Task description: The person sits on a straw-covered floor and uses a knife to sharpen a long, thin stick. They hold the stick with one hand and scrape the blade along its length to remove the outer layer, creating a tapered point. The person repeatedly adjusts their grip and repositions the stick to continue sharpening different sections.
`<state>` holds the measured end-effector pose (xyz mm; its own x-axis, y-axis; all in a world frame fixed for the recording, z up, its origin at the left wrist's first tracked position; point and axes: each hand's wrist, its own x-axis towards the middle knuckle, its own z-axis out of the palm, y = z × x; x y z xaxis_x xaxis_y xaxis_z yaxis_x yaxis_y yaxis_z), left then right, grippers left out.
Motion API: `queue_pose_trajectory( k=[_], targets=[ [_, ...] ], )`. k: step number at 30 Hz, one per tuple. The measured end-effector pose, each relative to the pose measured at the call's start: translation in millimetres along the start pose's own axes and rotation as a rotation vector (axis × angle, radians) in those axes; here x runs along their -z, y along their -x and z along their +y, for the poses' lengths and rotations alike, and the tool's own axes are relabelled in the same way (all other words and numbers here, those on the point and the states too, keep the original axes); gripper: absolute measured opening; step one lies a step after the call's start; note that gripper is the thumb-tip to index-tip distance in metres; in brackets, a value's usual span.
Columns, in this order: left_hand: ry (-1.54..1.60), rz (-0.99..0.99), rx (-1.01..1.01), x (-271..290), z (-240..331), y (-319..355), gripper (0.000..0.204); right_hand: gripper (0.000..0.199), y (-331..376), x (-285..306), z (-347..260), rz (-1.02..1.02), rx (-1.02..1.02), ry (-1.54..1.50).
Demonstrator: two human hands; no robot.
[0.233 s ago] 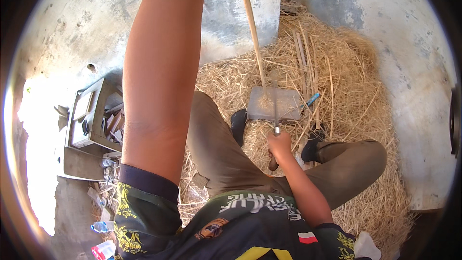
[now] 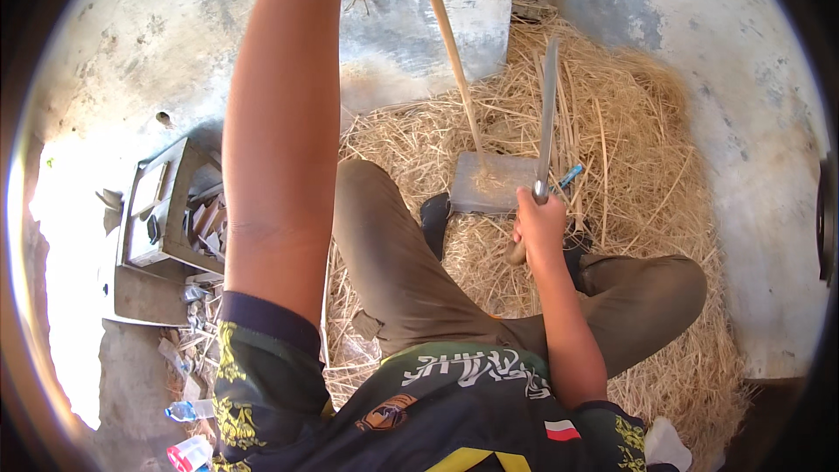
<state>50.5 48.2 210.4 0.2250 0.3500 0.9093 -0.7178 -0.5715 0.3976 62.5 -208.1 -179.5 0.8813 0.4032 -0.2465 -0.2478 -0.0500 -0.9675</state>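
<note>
Blade point(image 2: 548, 114) swung up since the last frame, now raised above my right hand point(image 2: 539, 225), fingers clenched round its handle. Bamboo stick point(image 2: 447, 44) ends on grey block point(image 2: 489, 182) just ahead of knuckles. Left hand out of frame, grip unknown

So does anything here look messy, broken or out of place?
Yes, a few things. Dry straw lies loosely strewn over the concrete floor around the seated person. At the left, scraps and a plastic bottle lie scattered below a grey crate of odds and ends. The right hand holds a long blade upright over a flat grey block.
</note>
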Motion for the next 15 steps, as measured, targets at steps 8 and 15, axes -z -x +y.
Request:
queue_pose_trajectory(
  k=[8, 15],
  targets=[
    [0.287, 0.062, 0.230, 32, -101, 149, 0.035, 0.034, 9, -46, 50, -0.119, -0.042, -0.036],
    [0.175, 0.204, 0.284, 22, -91, 158, 0.041, 0.026, 1, -18, 0, 0.039, -0.003, 0.031]
  ],
)
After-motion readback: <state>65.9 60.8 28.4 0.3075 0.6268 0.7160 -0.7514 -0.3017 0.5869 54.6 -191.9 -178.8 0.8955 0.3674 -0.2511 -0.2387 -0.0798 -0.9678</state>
